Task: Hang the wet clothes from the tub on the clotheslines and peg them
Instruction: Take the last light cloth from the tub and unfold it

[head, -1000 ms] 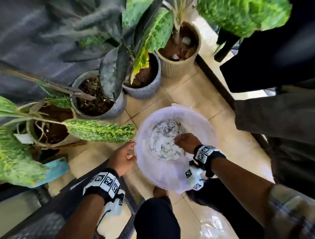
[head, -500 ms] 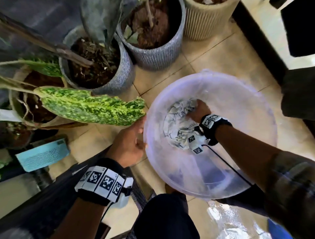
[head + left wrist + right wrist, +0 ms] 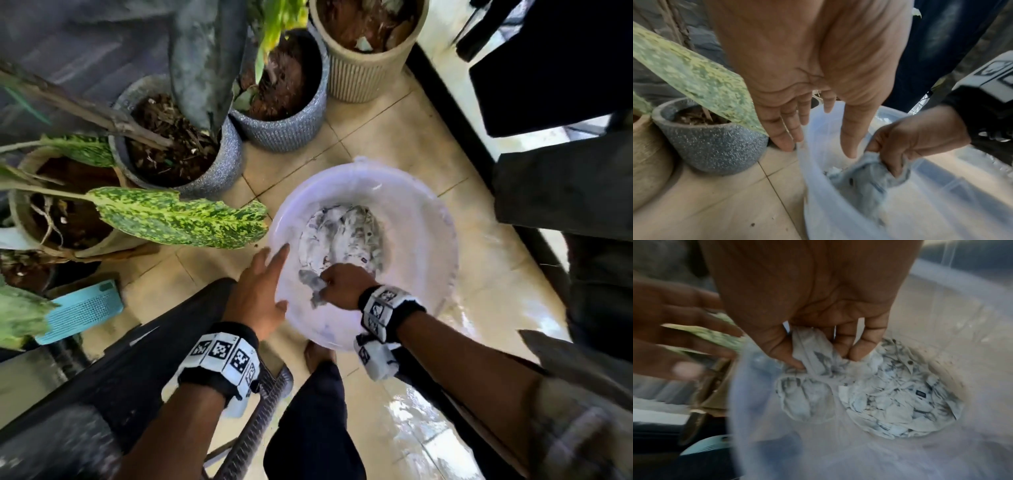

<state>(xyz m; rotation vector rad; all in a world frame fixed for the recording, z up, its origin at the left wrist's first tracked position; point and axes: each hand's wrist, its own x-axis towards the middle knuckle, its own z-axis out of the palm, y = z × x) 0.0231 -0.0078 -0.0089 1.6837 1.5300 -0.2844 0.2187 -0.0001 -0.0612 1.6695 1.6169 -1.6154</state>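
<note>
A teal perforated basket lies on the tiled floor far left, below speckled grey plant pots. The left hand has straight, spread fingers at the near-left rim of the translucent tub. Inside the tub, the right hand pinches a fold of the wet white, dark-patterned garment, most of it lying crumpled on the tub's bottom

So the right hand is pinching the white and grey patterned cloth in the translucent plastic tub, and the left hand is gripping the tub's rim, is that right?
Not quite. The right hand does pinch the white and grey patterned cloth inside the translucent plastic tub, but the left hand is open, fingers straight at the rim, gripping nothing. The left wrist view shows it.
</note>
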